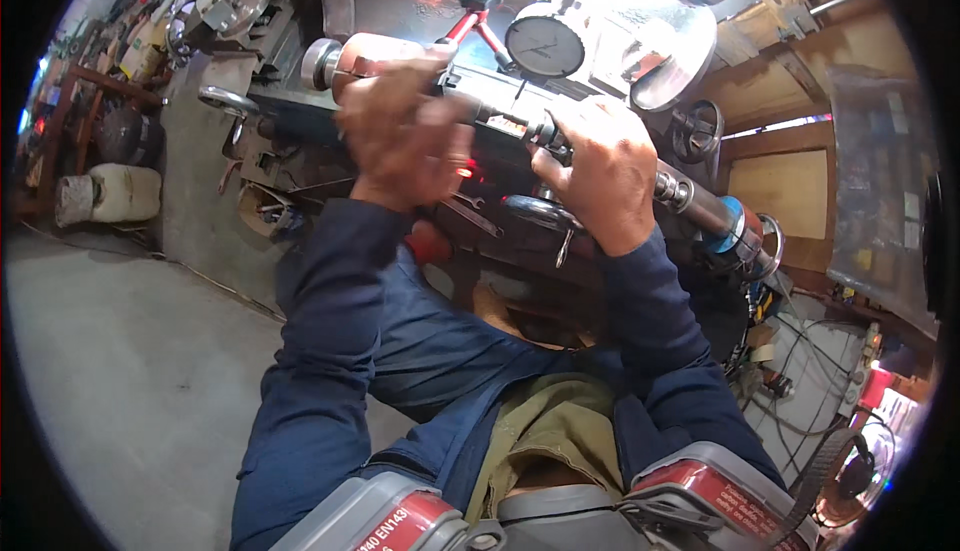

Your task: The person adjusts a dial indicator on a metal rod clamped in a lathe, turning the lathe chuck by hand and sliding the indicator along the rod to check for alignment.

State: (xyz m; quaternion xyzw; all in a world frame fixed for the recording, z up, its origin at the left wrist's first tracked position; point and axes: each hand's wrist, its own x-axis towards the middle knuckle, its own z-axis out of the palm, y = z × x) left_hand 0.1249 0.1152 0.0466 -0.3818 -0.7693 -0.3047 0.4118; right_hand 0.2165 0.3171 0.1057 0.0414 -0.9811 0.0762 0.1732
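Nearest to the body, at two o'clock from the centre, a chrome handwheel is seen, with flat metal tools lying near it. Just beyond it, also at two o'clock, the right hand is placed; by its grip, with thumb and forefinger bent round, the metal shaft is held at its right part. The shaft is located near twelve o'clock, between both hands. At eleven o'clock the left hand is blurred beside the shaft; whether anything is held in its grip cannot be told. Behind, between twelve and one o'clock, a round dial gauge is positioned, beside a red bracket.
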